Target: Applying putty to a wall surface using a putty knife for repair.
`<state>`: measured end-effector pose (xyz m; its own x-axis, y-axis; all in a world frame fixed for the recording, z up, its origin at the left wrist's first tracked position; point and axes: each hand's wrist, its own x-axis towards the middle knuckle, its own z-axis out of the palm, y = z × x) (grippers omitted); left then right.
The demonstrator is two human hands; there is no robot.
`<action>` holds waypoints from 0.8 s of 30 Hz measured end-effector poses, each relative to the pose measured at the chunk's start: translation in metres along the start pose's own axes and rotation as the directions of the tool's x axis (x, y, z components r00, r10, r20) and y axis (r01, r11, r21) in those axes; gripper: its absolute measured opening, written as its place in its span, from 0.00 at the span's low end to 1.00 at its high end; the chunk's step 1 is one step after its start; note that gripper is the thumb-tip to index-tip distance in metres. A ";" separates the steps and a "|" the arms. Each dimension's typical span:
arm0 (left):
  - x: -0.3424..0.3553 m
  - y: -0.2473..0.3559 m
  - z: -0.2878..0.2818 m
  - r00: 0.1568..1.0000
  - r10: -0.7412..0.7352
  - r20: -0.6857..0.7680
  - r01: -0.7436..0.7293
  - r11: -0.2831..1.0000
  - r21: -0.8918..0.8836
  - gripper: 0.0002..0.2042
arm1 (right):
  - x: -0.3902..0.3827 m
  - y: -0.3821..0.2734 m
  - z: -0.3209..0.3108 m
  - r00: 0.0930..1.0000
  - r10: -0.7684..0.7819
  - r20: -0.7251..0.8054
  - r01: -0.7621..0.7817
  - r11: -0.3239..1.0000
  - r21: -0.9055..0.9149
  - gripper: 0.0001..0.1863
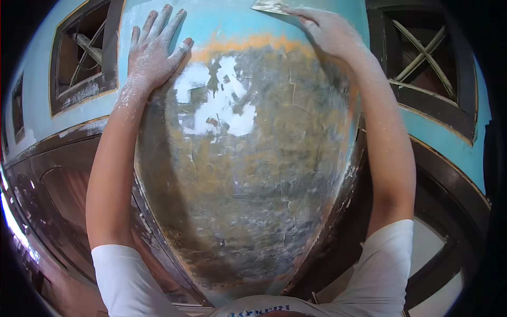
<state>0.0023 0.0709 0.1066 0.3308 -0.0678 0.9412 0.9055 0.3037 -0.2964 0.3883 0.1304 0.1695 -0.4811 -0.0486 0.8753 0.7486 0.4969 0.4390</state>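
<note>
A wall rises in front of me, with turquoise paint at the top and a large bare grey-brown plaster patch below it. Flat against the painted part on the left, fingers spread, rests my left hand. My right hand is closed around a putty knife at the top of the view; its handle is mostly hidden by the fingers. White filler covers an irregular area of the patch's upper left. Pale dust coats both hands and forearms.
Orange-tan residue lines the boundary between paint and bare plaster. Dark wooden frames with crossed slats stand on either side, a left one and a right one. Dark curved wooden trim runs below the right frame. Fine cracks cross the plaster.
</note>
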 end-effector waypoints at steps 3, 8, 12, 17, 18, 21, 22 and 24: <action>0.002 -0.009 0.001 0.999 0.039 -0.026 -0.039 0.999 0.010 0.31 | 0.011 0.033 -0.005 0.998 -0.043 0.044 0.045 0.998 -0.032 0.21; 0.008 0.014 -0.037 0.975 -0.094 0.199 0.119 0.986 -0.120 0.33 | 0.042 -0.017 -0.011 0.993 -0.098 0.067 0.093 0.993 0.077 0.22; 0.009 0.007 -0.048 0.965 -0.088 0.245 0.124 0.983 -0.133 0.36 | 0.051 -0.035 -0.022 0.989 -0.131 0.068 0.126 0.989 0.071 0.19; 0.015 -0.029 -0.040 0.981 -0.089 0.174 0.102 0.992 -0.071 0.33 | 0.053 -0.041 -0.029 0.987 -0.113 0.117 0.115 0.993 -0.009 0.19; 0.016 -0.034 -0.037 0.981 -0.089 0.175 0.102 0.993 -0.066 0.33 | 0.057 -0.053 -0.029 0.987 -0.115 0.114 0.120 0.992 -0.039 0.19; 0.017 -0.032 -0.026 0.992 -0.047 0.119 0.058 0.994 -0.095 0.33 | 0.065 -0.063 -0.042 0.981 -0.129 0.142 0.142 0.986 -0.083 0.20; 0.015 -0.034 -0.028 0.994 -0.045 0.103 0.054 0.995 -0.084 0.33 | 0.069 -0.068 -0.040 0.979 -0.138 0.152 0.149 0.987 -0.064 0.20; 0.012 -0.040 -0.030 0.994 -0.043 0.099 0.050 0.997 -0.061 0.33 | 0.064 -0.065 -0.035 0.981 -0.131 0.145 0.146 0.984 -0.100 0.20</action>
<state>-0.0216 0.0299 0.1252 0.2634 0.0131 0.9646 0.9352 0.2419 -0.2587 0.3250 0.0646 0.2046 -0.6358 0.0129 0.7718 0.7123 0.3949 0.5802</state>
